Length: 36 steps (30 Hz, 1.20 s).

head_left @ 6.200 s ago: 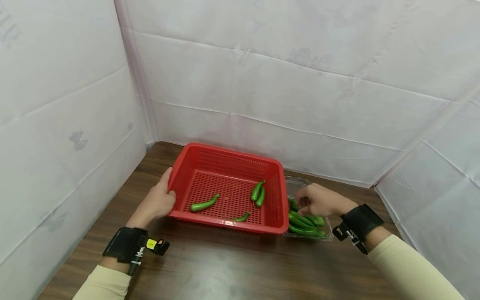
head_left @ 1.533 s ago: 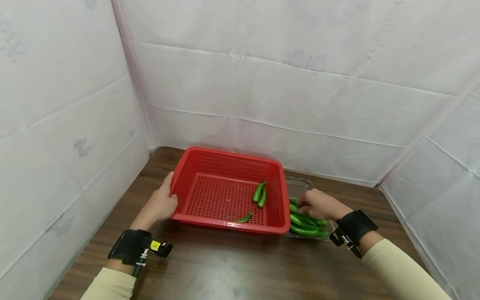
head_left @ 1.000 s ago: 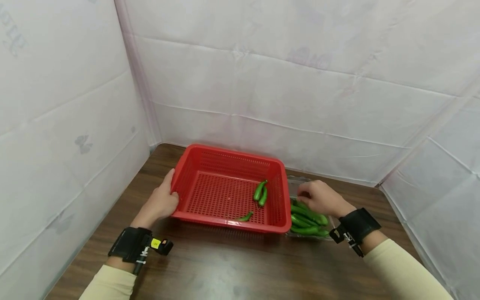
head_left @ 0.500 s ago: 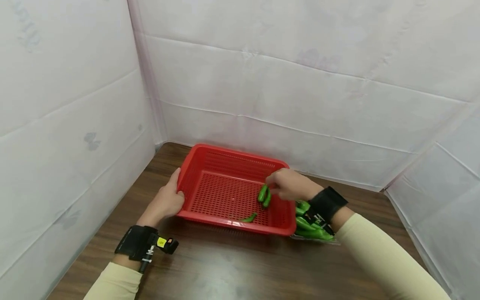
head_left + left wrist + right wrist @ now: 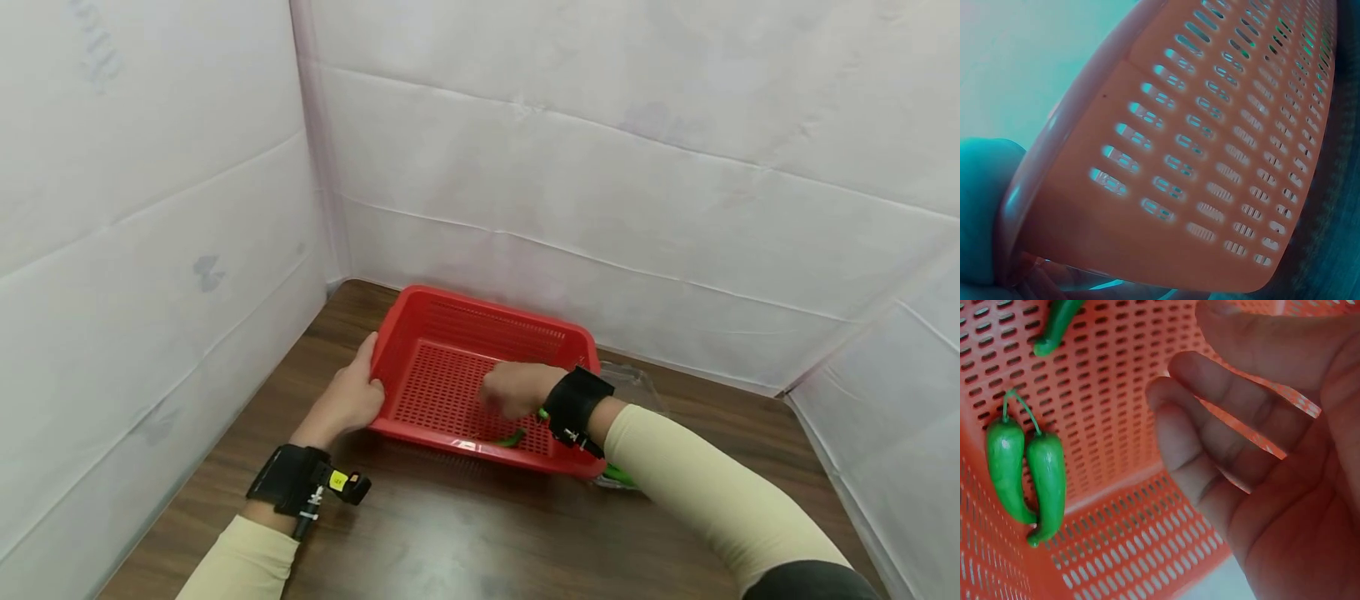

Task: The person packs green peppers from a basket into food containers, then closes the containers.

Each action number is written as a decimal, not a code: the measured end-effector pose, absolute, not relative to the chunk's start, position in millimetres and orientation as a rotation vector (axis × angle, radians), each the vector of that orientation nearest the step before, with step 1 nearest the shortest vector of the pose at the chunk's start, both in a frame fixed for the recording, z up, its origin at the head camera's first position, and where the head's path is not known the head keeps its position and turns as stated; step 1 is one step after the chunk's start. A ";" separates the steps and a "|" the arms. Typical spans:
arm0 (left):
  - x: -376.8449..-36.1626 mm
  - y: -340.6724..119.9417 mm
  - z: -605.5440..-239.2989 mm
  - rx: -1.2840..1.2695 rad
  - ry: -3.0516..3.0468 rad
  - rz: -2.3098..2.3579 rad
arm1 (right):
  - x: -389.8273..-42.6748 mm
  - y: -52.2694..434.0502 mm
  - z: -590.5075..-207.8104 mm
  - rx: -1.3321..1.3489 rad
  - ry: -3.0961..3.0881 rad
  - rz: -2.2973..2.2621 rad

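Note:
My left hand (image 5: pixel 348 400) grips the left rim of a red plastic basket (image 5: pixel 468 447), with the thumb on the near side. In the left wrist view the slotted wall of the basket (image 5: pixel 1229 169) fills most of the frame. My right hand (image 5: pixel 521 389) is inside the basket, over its floor. Its fingers (image 5: pixel 1179 440) bend loosely with nothing between them. One green chili pepper (image 5: pixel 512 438) lies by the front wall. Two more peppers (image 5: pixel 1046 481) lie side by side in the right wrist view; in the head view the wrist mostly covers them.
A clear plastic box (image 5: pixel 633 385) stands against the basket's right side, partly behind my right forearm. Green peppers (image 5: pixel 618 476) show at its front corner. The brown wooden table (image 5: pixel 450 542) is bounded by white sheeted walls (image 5: pixel 600 167).
My right hand has moved left from the peppers in the clear box, across the rim, to the basket's middle. The pepper on the basket's left side disappeared earlier. The left hand keeps its grip.

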State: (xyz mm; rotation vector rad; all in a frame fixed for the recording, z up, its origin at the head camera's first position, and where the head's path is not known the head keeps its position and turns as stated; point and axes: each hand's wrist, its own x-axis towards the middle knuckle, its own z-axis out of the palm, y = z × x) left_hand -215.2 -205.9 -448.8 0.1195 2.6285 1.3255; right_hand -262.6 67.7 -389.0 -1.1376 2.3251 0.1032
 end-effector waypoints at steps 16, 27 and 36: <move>-213.7 -192.1 -450.6 0.118 2.613 1.334 | -251.8 70.5 -433.3 -1.088 2.182 0.075; -215.3 -189.5 -451.8 0.127 2.608 1.333 | -247.1 82.7 -424.7 -1.061 2.220 -0.040; -217.1 -193.4 -451.7 0.154 2.594 1.304 | -244.9 96.5 -393.1 -1.057 2.285 -0.211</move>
